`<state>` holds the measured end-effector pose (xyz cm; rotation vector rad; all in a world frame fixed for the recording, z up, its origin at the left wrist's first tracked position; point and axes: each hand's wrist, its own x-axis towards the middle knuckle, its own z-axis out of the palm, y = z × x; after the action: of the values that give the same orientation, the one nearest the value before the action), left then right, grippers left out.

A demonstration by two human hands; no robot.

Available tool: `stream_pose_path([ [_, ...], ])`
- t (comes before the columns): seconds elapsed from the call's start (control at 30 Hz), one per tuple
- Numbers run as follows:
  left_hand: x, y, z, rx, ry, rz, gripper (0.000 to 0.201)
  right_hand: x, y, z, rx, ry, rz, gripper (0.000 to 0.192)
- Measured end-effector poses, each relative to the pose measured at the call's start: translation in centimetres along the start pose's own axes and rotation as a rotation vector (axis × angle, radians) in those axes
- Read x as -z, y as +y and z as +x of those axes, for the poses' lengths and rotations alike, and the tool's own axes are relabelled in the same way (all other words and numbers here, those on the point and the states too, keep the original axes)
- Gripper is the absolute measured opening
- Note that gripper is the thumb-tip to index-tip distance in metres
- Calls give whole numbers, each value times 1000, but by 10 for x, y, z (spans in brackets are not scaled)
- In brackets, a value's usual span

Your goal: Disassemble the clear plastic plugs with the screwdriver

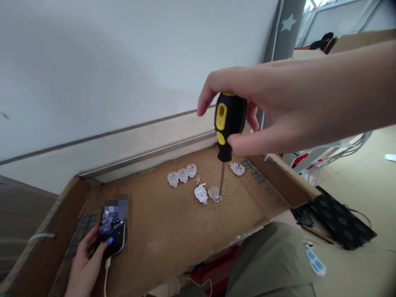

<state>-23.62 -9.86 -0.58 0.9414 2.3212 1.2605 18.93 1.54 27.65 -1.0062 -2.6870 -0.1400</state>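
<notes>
Gripping a screwdriver point(230, 119) nearly upright in the right hand point(266, 90), pointing down at a clear plug cover point(213, 192) on the cardboard point(163, 231), just right of a white plug base point(201, 194), nearer than three plug pieces point(182, 175). Holding a phone point(113, 222) in the left hand point(86, 260), near left.

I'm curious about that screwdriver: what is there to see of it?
The screwdriver has a thick black handle with ridged edges and yellow inlays, plastic or rubber by its look, and a thin, metallic-looking shaft. It stands nearly upright, tip down, over the cardboard. The right hand holds the handle from above between fingers and thumb. The tip is at the clear plastic piece; whether it sits in a screw is too small to tell.
</notes>
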Motion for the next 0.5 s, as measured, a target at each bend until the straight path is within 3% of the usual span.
stream_pose_path([
  [0.1, 2, 7, -1, 86, -64, -46, 70, 6, 1, -1, -28, -65, 128, 32],
  [0.2, 2, 11, -3, 88, -55, -37, 72, 5, -3, -1, -141, -7, 29, 25],
  [0.3, 2, 12, -4, 91, -57, -44, 75, 1, -9, -1, -145, 55, -54, 27],
  [0.5, 1, 6, -3, 100, -59, -67, 76, -6, -19, -8, -140, 105, 80, 25],
])
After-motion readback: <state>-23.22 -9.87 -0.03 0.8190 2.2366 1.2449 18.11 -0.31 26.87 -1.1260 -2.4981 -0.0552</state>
